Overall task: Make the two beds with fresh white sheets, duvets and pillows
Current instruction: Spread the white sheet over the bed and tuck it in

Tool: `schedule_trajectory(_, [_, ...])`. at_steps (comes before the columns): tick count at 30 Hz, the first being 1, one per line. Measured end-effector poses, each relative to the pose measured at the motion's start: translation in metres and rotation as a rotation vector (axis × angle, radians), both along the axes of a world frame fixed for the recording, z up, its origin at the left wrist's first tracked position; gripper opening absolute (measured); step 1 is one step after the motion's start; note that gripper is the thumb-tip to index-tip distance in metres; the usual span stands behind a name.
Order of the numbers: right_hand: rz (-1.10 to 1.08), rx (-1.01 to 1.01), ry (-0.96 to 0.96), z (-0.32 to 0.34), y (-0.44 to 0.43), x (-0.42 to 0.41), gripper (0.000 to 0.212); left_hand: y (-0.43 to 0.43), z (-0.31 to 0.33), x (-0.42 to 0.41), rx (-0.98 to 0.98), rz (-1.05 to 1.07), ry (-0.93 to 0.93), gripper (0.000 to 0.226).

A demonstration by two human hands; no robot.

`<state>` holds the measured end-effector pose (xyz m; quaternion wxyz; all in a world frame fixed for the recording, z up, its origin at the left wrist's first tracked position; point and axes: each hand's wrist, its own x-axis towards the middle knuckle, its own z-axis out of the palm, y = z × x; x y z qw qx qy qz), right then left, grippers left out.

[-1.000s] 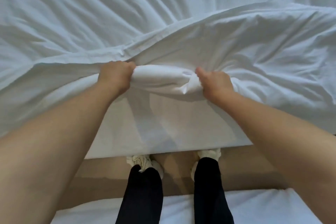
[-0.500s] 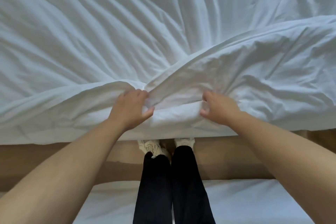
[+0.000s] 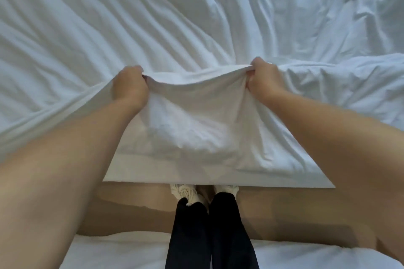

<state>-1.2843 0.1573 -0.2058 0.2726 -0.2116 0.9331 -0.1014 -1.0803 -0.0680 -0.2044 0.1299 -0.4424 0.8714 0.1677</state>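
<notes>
A rumpled white duvet (image 3: pixel 196 17) covers the bed in front of me and fills the upper view. My left hand (image 3: pixel 129 87) grips its near edge in a fist. My right hand (image 3: pixel 263 82) grips the same edge about a forearm's length to the right. Between my hands the edge is lifted and stretched, and a flap of white fabric (image 3: pixel 203 137) hangs down over the bed's side to a straight hem. To the right a bunched fold of the duvet (image 3: pixel 349 81) lies on the bed.
A strip of tan floor (image 3: pixel 295 209) runs between the two beds, where my legs in dark trousers (image 3: pixel 209 231) and white slippers (image 3: pixel 185 192) stand. The second bed's white cover (image 3: pixel 122 251) lies at the bottom edge behind me.
Both hands have taken a fresh grip on the duvet's edge, moved apart and lifted it. The flap now hangs lower over the bed's side.
</notes>
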Motion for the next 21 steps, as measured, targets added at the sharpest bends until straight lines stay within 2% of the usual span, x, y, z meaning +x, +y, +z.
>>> schedule_trajectory(4, [-0.263, -0.157, 0.153, 0.054, -0.037, -0.064, 0.027, -0.059, 0.055, -0.084, -0.101, 0.004, 0.210, 0.027])
schedule_trajectory(6, [-0.320, -0.238, 0.164, 0.073, -0.059, -0.087, 0.032, -0.069, 0.071, -0.122, -0.038, -0.046, 0.269, 0.035])
schedule_trajectory(9, [-0.057, -0.171, 0.065, 0.060, -0.070, -0.079, 0.064, -0.048, 0.057, -0.137, 0.103, -0.115, 0.076, 0.069])
schedule_trajectory(11, [0.145, 0.058, -0.057, 0.029, -0.059, -0.045, 0.075, -0.019, 0.023, -0.112, 0.157, -0.179, -0.140, 0.073])
schedule_trajectory(12, [0.224, 0.184, -0.104, 0.010, -0.051, -0.026, 0.073, -0.005, 0.005, -0.095, 0.175, -0.226, -0.218, 0.072])
schedule_trajectory(14, [0.310, 0.307, -0.140, -0.022, -0.037, -0.001, 0.071, 0.009, -0.027, -0.070, 0.181, -0.299, -0.290, 0.070])
schedule_trajectory(18, [0.302, 0.318, -0.110, -0.061, -0.037, 0.006, 0.070, 0.000, -0.064, -0.055, 0.151, -0.389, -0.263, 0.068])
schedule_trajectory(21, [0.284, 0.304, -0.171, -0.057, -0.028, 0.025, 0.065, 0.010, -0.061, -0.029, 0.206, -0.422, -0.302, 0.063])
